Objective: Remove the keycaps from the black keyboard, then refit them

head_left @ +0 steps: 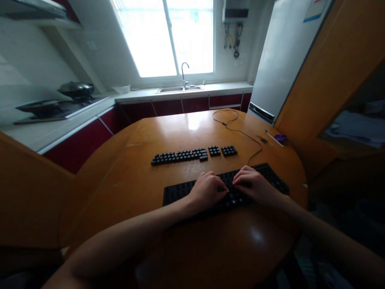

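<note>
A black keyboard (177, 192) lies on the wooden table, and much of its left and upper part shows no keycaps. My left hand (207, 189) rests over its middle, thumb and fingers pinched together close to the lower rows. Just to the right, my right hand (254, 185) is closed in a similar pinch above the keys. Whatever sits between the fingertips of either hand is hidden or too small to name. Beyond the keyboard, loose black keycaps (180, 155) stand in rows, with two smaller blocks of keycaps (229, 150) at their right end.
The keyboard's cable (244, 132) runs to the far side of the table (120, 168). A thin white stick (274, 139), a small dark tool (264, 140) and a purple cloth (280, 138) lie at the right edge. Behind are a sink (168, 90), stove pans (76, 89) and a fridge (276, 60).
</note>
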`<action>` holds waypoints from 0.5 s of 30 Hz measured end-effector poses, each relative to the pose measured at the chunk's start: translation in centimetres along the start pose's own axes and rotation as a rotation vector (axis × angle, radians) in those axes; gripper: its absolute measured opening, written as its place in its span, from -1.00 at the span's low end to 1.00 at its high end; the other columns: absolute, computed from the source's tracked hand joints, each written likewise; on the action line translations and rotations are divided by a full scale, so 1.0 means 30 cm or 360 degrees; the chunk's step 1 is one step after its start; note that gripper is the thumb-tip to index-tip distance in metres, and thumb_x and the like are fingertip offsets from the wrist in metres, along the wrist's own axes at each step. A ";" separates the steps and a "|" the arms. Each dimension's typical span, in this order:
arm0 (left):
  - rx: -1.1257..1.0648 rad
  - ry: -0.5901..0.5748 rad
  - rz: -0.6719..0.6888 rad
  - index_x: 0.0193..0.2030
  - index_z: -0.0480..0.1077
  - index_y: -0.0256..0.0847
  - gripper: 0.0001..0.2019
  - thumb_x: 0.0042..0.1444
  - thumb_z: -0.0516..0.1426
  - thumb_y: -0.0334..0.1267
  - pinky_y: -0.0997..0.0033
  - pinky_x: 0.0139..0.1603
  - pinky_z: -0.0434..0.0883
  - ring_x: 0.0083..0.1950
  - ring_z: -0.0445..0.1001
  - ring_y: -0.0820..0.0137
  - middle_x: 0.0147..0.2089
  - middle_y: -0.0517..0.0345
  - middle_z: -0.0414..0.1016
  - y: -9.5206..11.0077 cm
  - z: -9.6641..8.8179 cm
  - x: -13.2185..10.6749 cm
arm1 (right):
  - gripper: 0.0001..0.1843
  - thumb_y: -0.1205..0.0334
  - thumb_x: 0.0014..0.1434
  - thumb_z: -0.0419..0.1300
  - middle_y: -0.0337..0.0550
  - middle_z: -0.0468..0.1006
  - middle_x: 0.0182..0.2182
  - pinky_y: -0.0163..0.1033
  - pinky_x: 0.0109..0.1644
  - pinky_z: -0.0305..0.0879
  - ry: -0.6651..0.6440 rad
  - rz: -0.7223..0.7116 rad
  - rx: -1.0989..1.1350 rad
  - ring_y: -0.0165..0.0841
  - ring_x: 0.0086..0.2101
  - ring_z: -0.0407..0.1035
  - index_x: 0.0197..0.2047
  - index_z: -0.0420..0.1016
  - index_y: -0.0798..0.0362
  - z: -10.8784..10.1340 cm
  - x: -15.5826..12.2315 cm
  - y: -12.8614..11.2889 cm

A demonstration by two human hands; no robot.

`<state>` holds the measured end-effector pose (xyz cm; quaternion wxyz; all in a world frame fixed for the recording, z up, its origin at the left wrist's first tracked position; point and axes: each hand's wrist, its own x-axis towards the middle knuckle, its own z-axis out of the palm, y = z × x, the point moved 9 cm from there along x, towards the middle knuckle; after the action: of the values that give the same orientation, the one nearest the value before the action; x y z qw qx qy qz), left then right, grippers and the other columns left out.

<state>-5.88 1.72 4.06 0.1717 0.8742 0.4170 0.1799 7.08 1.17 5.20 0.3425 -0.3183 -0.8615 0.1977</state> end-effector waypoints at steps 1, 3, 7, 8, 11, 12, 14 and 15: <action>0.0024 0.0006 0.0010 -0.31 0.65 -0.05 -0.93 0.13 0.29 -0.27 0.22 -0.03 0.30 -0.17 0.46 0.28 -0.26 0.22 0.68 0.002 0.001 -0.003 | -0.93 0.36 0.23 0.30 -0.13 0.64 -0.29 -0.09 -0.06 0.35 -0.0006 -0.0003 0.0017 -0.25 -0.20 0.40 -0.28 0.60 0.01 0.007 -0.003 -0.005; 0.0077 0.0028 0.0040 -0.29 0.65 -0.04 -0.92 0.15 0.28 -0.27 0.21 -0.01 0.27 -0.15 0.45 0.28 -0.24 0.21 0.68 0.009 -0.002 -0.009 | -0.92 0.37 0.24 0.29 -0.14 0.64 -0.30 -0.10 -0.07 0.35 -0.0020 -0.0019 0.0044 -0.26 -0.21 0.39 -0.28 0.59 0.01 0.021 -0.006 -0.013; 0.0187 0.0050 0.0096 -0.32 0.64 -0.05 -0.88 0.19 0.24 -0.28 0.20 -0.03 0.23 -0.15 0.43 0.29 -0.26 0.21 0.67 0.032 -0.005 -0.024 | -0.91 0.38 0.25 0.28 -0.15 0.64 -0.29 -0.10 -0.05 0.33 -0.0036 -0.0059 0.0033 -0.26 -0.19 0.39 -0.26 0.59 0.00 0.043 -0.006 -0.016; 0.0222 0.0059 0.0111 -0.33 0.63 -0.06 -0.87 0.20 0.24 -0.28 0.19 -0.04 0.22 -0.15 0.42 0.29 -0.27 0.20 0.66 0.038 -0.005 -0.028 | -0.91 0.37 0.25 0.28 -0.15 0.64 -0.28 -0.09 -0.04 0.33 -0.0040 -0.0067 0.0018 -0.26 -0.19 0.39 -0.26 0.58 0.00 0.047 -0.007 -0.015; 0.0309 0.0087 0.0166 -0.35 0.62 -0.08 -0.84 0.22 0.21 -0.29 0.19 -0.04 0.19 -0.14 0.40 0.28 -0.29 0.18 0.65 0.058 -0.002 -0.037 | -0.92 0.35 0.27 0.27 -0.16 0.64 -0.26 -0.08 -0.02 0.31 -0.0058 -0.0100 -0.0018 -0.26 -0.19 0.38 -0.25 0.58 0.00 0.057 -0.010 -0.017; 0.0329 0.0089 0.0183 -0.34 0.61 -0.09 -0.84 0.23 0.21 -0.29 0.19 -0.04 0.19 -0.14 0.39 0.28 -0.29 0.17 0.64 0.063 0.000 -0.039 | -0.93 0.35 0.27 0.27 -0.16 0.64 -0.26 -0.08 -0.02 0.31 -0.0063 -0.0111 -0.0027 -0.27 -0.19 0.38 -0.25 0.57 0.00 0.058 -0.011 -0.019; 0.0368 0.0073 0.0219 -0.35 0.59 -0.10 -0.83 0.25 0.19 -0.30 0.20 -0.05 0.18 -0.14 0.37 0.28 -0.30 0.17 0.63 0.074 0.005 -0.039 | -0.92 0.34 0.28 0.26 -0.17 0.64 -0.27 -0.07 -0.03 0.31 -0.0064 -0.0130 -0.0053 -0.27 -0.19 0.38 -0.25 0.57 0.00 0.059 -0.014 -0.024; 0.0390 0.0058 0.0241 -0.35 0.58 -0.11 -0.83 0.25 0.19 -0.30 0.20 -0.06 0.18 -0.14 0.37 0.27 -0.30 0.16 0.62 0.080 0.007 -0.039 | -0.92 0.34 0.29 0.26 -0.16 0.64 -0.27 -0.07 -0.03 0.30 -0.0063 -0.0141 -0.0072 -0.27 -0.19 0.37 -0.26 0.56 0.00 0.059 -0.015 -0.026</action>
<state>-4.87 -0.66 4.75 0.0419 0.9142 0.3718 0.1558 5.75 0.08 4.20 0.3267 -0.2837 -0.8855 0.1692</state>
